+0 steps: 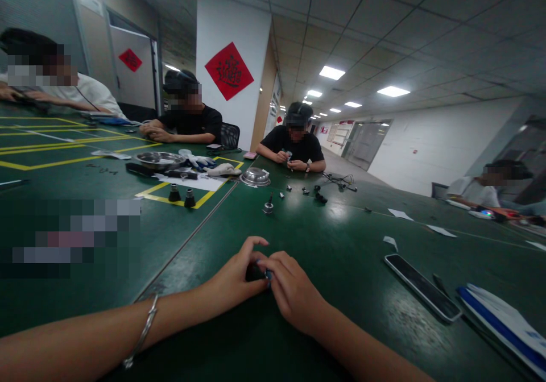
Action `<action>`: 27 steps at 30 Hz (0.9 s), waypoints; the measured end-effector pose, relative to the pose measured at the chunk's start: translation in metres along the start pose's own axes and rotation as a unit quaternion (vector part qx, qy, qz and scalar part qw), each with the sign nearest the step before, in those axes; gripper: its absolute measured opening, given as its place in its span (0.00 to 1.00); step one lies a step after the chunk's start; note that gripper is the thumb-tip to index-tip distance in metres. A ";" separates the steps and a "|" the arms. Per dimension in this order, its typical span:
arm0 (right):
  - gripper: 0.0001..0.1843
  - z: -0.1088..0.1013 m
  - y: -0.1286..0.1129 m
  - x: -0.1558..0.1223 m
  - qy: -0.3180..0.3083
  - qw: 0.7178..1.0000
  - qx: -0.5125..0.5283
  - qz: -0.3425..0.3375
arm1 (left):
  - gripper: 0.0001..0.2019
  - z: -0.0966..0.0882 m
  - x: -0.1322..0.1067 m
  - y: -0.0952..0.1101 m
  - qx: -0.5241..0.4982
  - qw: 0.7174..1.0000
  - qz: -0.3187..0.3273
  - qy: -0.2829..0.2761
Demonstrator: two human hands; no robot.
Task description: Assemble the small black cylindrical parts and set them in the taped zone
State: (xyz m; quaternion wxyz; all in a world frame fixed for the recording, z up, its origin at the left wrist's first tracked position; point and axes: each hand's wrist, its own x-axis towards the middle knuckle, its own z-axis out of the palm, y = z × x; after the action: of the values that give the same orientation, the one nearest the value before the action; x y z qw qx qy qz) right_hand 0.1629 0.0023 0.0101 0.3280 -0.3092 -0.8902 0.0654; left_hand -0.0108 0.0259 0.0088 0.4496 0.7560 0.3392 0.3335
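Here, your left hand and right hand meet just in from the near edge of the tabletop, about midway along it, and both are closed on a small dark part. The part sits between the two sets of fingertips, right where the hands touch. Your left thumb and fingers curl over it from the left and your right fingers press against it from the right. Most of it is hidden, so its shape cannot be told. You hold it low, at or just above the tabletop; whether it rests on the surface cannot be told either. A bracelet hangs on your left wrist. Toward the right edge a phone lies flat, screen up, well apart from your right hand, with a booklet just beyond it, nearer the right corner. Farther in, toward the middle of the tabletop, a small metal fitting stands upright. Behind it a bowl sits near a few loose dark pieces. To the left, two black caps stand beside a line of yellow tape. At the far edge a co-worker in a black shirt sits with both hands together over something small.
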 end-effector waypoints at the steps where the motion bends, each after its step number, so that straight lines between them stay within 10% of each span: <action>1: 0.17 0.001 0.001 0.000 0.004 1.000 -0.006 0.005 | 0.25 0.000 0.000 0.000 0.001 1.000 -0.001 0.002; 27: 0.10 -0.002 -0.004 0.005 0.014 0.998 -0.043 0.046 | 0.22 -0.001 0.002 -0.005 0.039 0.999 0.027 -0.012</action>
State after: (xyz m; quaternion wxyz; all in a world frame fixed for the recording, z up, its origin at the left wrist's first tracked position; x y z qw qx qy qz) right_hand 0.1598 0.0019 0.0154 0.3236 -0.3649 -0.8722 0.0375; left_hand -0.0119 0.0295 0.0050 0.4147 0.7856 0.3262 0.3233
